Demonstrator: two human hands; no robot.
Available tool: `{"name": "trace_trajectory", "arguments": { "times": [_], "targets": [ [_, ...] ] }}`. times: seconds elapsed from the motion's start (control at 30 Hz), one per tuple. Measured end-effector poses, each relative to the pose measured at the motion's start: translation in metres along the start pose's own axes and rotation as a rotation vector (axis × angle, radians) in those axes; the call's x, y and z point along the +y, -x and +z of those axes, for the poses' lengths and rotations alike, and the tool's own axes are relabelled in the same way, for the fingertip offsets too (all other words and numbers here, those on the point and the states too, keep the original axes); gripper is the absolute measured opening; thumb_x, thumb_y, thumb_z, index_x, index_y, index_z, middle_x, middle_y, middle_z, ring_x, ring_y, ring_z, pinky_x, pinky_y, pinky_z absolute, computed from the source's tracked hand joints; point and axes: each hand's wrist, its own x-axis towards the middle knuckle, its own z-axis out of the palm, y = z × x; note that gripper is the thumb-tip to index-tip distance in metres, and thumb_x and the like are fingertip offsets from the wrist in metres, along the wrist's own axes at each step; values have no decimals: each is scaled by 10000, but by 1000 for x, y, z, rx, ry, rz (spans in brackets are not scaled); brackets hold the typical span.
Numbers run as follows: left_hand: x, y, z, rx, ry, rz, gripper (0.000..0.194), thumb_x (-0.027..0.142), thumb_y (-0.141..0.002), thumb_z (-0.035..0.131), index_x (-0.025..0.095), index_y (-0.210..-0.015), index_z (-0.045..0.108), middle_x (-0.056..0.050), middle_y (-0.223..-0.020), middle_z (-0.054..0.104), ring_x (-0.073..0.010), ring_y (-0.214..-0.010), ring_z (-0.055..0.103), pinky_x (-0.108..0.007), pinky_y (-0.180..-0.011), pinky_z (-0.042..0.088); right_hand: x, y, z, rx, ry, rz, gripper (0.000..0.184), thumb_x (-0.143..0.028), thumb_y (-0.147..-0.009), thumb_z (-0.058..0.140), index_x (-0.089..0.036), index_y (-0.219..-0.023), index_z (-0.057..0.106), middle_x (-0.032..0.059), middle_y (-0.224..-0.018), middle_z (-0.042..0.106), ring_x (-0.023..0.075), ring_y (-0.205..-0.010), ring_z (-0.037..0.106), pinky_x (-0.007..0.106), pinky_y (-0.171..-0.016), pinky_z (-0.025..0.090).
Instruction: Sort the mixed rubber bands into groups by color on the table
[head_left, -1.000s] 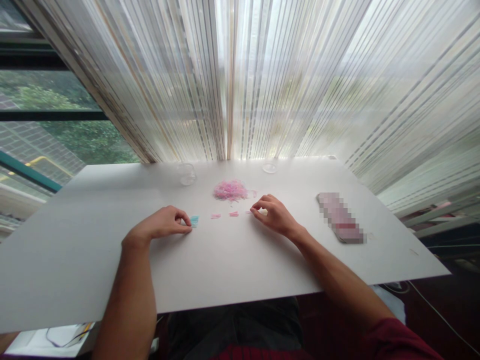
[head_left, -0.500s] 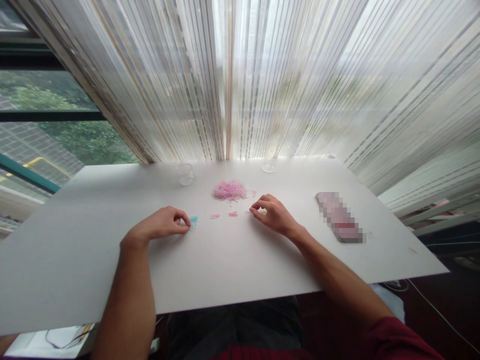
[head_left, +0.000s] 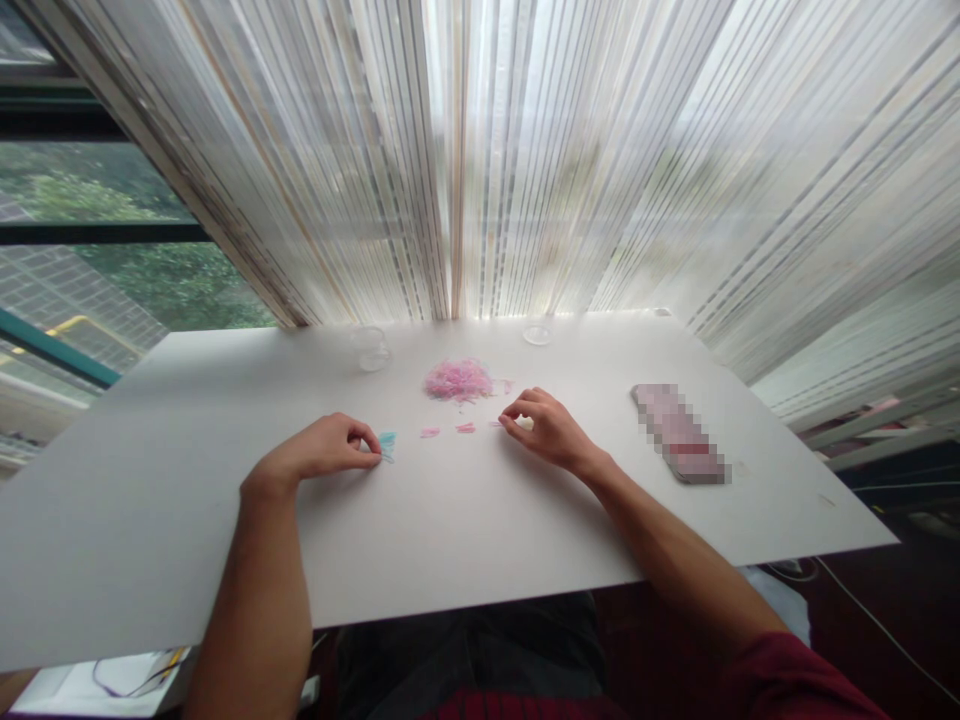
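Pink strands lie in a loose heap at the middle of the white tabletop, with paler wisps at the heap's right edge. On the near side of it, a row of small pieces runs from left to right: a blue bundle, a left pink cluster, a right pink cluster and a thin pale piece at the right.

The left hand has thumb and forefinger drawn almost together at the left edge of the blue bundle; whether these fingers grip it or only touch it, I cannot tell. The right hand has its fingers bent close to a pinch beside the thin pale piece, and again a firm hold cannot be made out. A yellowish piece shows partly behind this hand.

Two clear vessels stand toward the far edge. The round container, far left of the heap, is see-through, its walls faint against the white. The shallow clear disc, far right of the heap, may be a dish or a lid. Farther right on the tabletop lies a pinkish flat object, blurred into blocks. Below the near left edge, a dark cord crosses a white box.
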Motion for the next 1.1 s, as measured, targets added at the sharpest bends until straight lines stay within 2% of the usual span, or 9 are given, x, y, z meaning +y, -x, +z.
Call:
{"name": "trace_trajectory", "arguments": {
  "times": [0.27,0.5,0.83,0.97,1.1],
  "targets": [
    [4,-1,2,3,11,40,334,489,-639,668,184,-752,744,52,-534,371,-118,-530,353,-235,-516,252,1,0,1,6,-6,4,95,-209,-895,652,-207,-822,713,45,-796,643,195,-795,572,333,-752,485],
    [17,-2,7,65,4,42,327,489,-581,712,190,-633,589,48,-572,458,-125,-562,416,-227,-520,288,1,0,1,5,-5,-2,102,-216,-900,647,-205,-824,713,44,-794,643,193,-790,570,334,-757,481],
    [7,-3,5,60,-22,35,334,519,-647,665,191,-694,626,49,-579,423,-129,-558,404,-233,-526,280,1,0,0,12,-11,-7,98,-209,-893,649,-205,-820,714,45,-792,638,193,-786,573,337,-757,486],
    [0,-2,0,107,-18,38,402,568,-675,636,191,-809,668,53,-589,411,-132,-553,409,-234,-530,293,1,0,0,11,-15,-11,96,-208,-895,649,-203,-823,713,44,-789,637,192,-790,573,332,-757,486],
    [-6,-1,-2,123,2,53,578,562,-666,654,196,-1113,665,64,-621,415,-136,-571,431,-229,-554,319,0,0,-1,9,-14,-5,95,-207,-895,651,-204,-822,712,43,-793,640,191,-793,574,329,-758,484]
  ]
}}
